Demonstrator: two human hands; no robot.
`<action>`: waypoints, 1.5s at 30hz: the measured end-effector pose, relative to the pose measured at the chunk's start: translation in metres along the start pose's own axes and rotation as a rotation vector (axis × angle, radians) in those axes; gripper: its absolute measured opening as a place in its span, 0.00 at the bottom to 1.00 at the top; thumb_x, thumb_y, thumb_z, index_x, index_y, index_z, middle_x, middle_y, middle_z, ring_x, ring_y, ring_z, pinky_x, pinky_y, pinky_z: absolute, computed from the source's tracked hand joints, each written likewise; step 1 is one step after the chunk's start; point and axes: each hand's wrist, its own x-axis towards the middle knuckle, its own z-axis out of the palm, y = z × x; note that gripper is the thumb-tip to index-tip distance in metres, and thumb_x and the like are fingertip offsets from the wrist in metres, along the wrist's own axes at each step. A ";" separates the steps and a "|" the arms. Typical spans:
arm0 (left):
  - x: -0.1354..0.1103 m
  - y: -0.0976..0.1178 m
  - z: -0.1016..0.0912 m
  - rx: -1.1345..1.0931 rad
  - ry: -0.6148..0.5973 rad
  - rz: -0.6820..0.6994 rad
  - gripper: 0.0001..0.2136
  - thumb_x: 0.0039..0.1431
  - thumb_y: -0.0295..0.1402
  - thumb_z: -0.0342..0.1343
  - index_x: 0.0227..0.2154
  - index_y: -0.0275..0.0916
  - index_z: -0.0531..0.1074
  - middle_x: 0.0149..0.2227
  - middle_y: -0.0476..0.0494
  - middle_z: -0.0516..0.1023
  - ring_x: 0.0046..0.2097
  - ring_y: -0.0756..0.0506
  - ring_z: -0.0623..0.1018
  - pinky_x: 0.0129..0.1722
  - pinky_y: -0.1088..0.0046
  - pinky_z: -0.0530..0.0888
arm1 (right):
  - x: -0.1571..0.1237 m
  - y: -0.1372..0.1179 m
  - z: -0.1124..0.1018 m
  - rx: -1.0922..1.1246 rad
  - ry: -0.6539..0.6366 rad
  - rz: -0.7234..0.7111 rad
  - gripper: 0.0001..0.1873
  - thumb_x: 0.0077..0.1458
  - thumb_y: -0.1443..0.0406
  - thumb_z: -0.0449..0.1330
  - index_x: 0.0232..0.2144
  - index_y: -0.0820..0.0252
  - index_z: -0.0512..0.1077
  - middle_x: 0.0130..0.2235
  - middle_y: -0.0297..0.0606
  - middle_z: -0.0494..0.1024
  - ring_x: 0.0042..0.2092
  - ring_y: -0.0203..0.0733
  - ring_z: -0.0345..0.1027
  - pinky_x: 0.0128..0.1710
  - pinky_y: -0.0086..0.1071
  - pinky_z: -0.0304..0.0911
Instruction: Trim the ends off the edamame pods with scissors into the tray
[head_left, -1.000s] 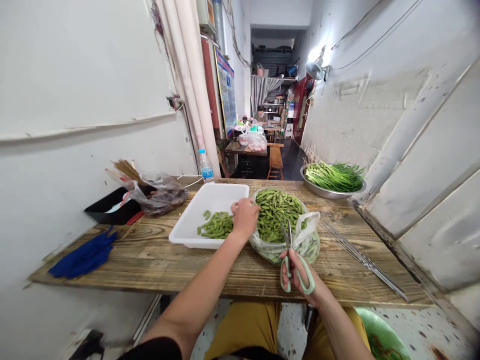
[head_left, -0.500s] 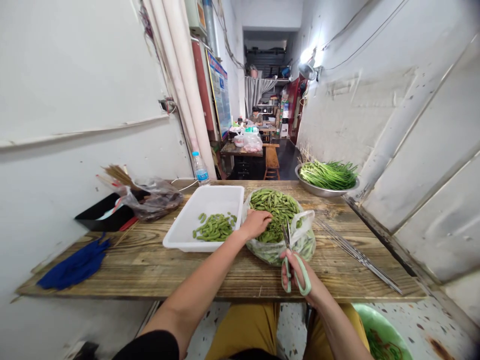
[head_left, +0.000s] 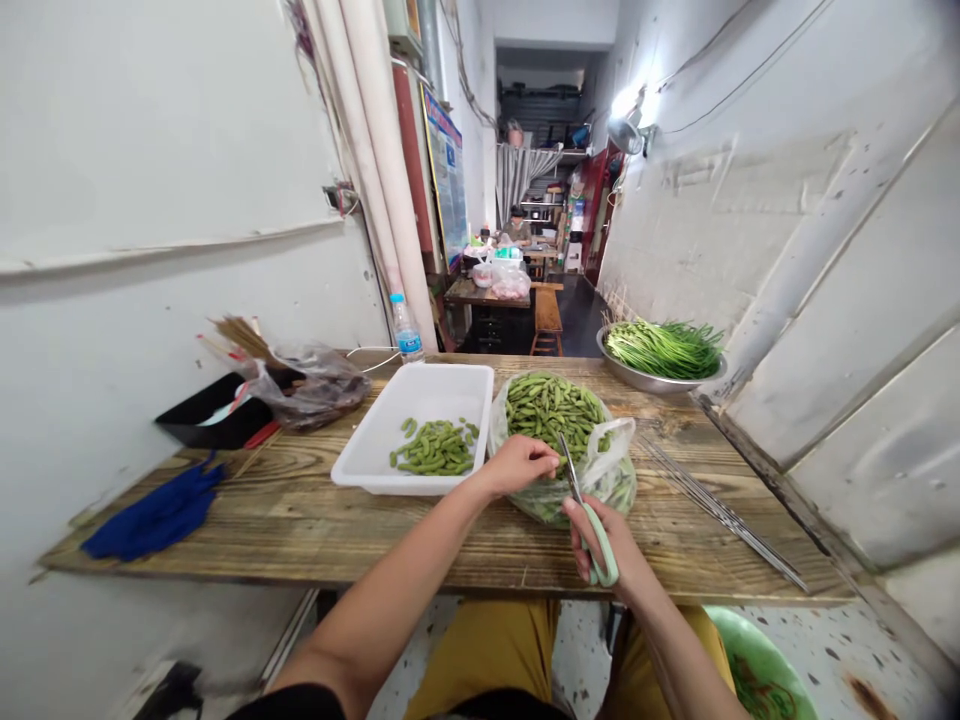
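Observation:
My left hand [head_left: 523, 465] is closed in a pinch over the near side of a clear plastic bag [head_left: 619, 440] full of green edamame pods [head_left: 551, 405]. A bit of green pod shows at its fingertips, mostly hidden by them. In my right hand [head_left: 611, 540] are scissors [head_left: 603, 550] with pale green handles. Their blades point up and away, close together, just right of the left fingertips. Left of the bag stands a white plastic tub [head_left: 367, 440], with a small heap of pods [head_left: 435, 448] in its near right part.
A steel bowl of green stalks [head_left: 667, 383] stands at the back right. Metal skewers [head_left: 724, 515] lie on the wooden table [head_left: 300, 530]. To the left are a blue cloth [head_left: 154, 515], a black box [head_left: 199, 428] and a water bottle [head_left: 406, 335]. A person [head_left: 517, 228] sits far back.
My left hand has come up from among the pods toward the scissors, fingers pinched. The scissors' handles and blades have come closer together. The view has shifted slightly.

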 end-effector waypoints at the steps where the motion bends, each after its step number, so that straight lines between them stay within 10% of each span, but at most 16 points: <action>1: 0.000 -0.001 0.001 -0.085 0.016 -0.022 0.08 0.50 0.34 0.57 0.22 0.34 0.74 0.22 0.48 0.76 0.26 0.51 0.71 0.31 0.77 0.66 | 0.001 0.001 0.000 0.010 0.009 0.012 0.23 0.46 0.45 0.61 0.28 0.57 0.61 0.17 0.23 0.62 0.12 0.28 0.52 0.08 0.23 0.51; 10: -0.001 -0.012 0.009 -0.840 0.271 -0.276 0.10 0.48 0.25 0.63 0.26 0.34 0.65 0.24 0.47 0.76 0.33 0.49 0.79 0.31 0.78 0.73 | 0.001 0.005 0.006 0.249 -0.123 0.045 0.26 0.50 0.42 0.54 0.36 0.57 0.62 0.24 0.28 0.66 0.21 0.32 0.61 0.19 0.27 0.61; 28: -0.005 -0.013 0.025 -0.732 0.336 -0.286 0.05 0.50 0.25 0.60 0.26 0.31 0.70 0.25 0.40 0.78 0.27 0.50 0.77 0.31 0.75 0.73 | 0.001 0.003 0.015 0.164 0.038 0.063 0.27 0.45 0.42 0.59 0.30 0.58 0.61 0.17 0.24 0.62 0.13 0.28 0.51 0.09 0.23 0.50; 36: -0.012 -0.028 -0.043 0.724 0.970 -0.050 0.16 0.51 0.25 0.54 0.44 0.39 0.73 0.51 0.34 0.70 0.54 0.36 0.66 0.52 0.54 0.60 | 0.004 0.011 0.004 0.334 -0.048 0.059 0.28 0.48 0.41 0.56 0.38 0.57 0.62 0.23 0.29 0.67 0.21 0.34 0.62 0.20 0.28 0.62; 41: 0.027 -0.028 -0.031 1.043 0.555 0.064 0.11 0.59 0.28 0.48 0.34 0.40 0.76 0.41 0.40 0.74 0.49 0.39 0.66 0.51 0.54 0.54 | -0.002 0.014 0.006 0.319 -0.091 0.100 0.27 0.49 0.42 0.56 0.37 0.58 0.62 0.23 0.29 0.67 0.20 0.33 0.61 0.19 0.29 0.62; 45: 0.060 -0.028 -0.022 1.182 0.443 0.066 0.11 0.58 0.26 0.47 0.30 0.36 0.76 0.40 0.36 0.73 0.48 0.38 0.65 0.49 0.56 0.55 | -0.007 0.018 0.005 0.260 -0.059 0.115 0.27 0.50 0.42 0.55 0.37 0.58 0.63 0.23 0.29 0.66 0.19 0.32 0.60 0.18 0.28 0.61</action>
